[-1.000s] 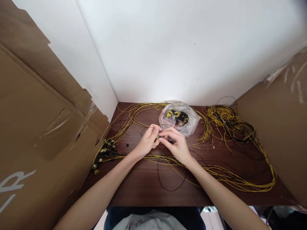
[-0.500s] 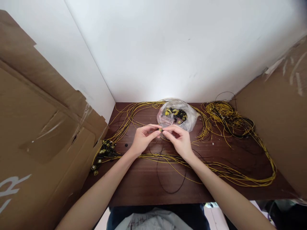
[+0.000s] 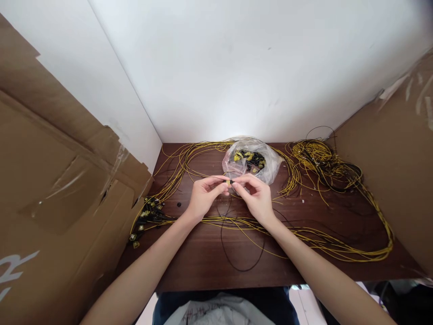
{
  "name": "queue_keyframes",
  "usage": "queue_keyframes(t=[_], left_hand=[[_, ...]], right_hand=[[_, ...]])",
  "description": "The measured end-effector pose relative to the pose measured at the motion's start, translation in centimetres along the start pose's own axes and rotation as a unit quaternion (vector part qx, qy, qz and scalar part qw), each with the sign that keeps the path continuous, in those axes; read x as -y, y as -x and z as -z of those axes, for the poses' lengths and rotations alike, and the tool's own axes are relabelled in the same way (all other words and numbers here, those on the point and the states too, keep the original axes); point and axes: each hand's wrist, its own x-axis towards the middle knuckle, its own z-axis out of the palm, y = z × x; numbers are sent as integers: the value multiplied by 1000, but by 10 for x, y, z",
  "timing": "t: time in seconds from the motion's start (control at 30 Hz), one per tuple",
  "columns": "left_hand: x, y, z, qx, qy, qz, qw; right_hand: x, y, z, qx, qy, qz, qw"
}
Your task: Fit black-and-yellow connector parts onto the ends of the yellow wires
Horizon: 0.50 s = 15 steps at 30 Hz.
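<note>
A small yellow-and-black connector is pinched at the fingertips of both hands, over the middle of the dark table. My left hand is closed on its left side, where a thin dark wire shows by the fingers. On the right side, my right hand grips the black end between thumb and forefinger. The fingers cover much of the piece, so its exact shape cannot be made out. Right behind the hands sits a clear plastic bag with several yellow and black pieces inside.
Long yellow and black wires loop across the brown table. A tangled wire bundle lies at back right, and black-and-yellow wire ends cluster at left. Cardboard panels flank both sides, with a white wall behind.
The fingertips have drawn slightly apart, and more of the yellow-and-black connector shows between them. The view has shifted a little; the wires and bag lie as before.
</note>
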Motion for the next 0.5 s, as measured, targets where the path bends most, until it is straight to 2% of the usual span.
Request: queue_keyframes(t=[0.5], left_hand=[[4, -1, 1, 2, -55, -48, 997]], right_hand=[[1, 3, -1, -1, 15, 14, 1000]])
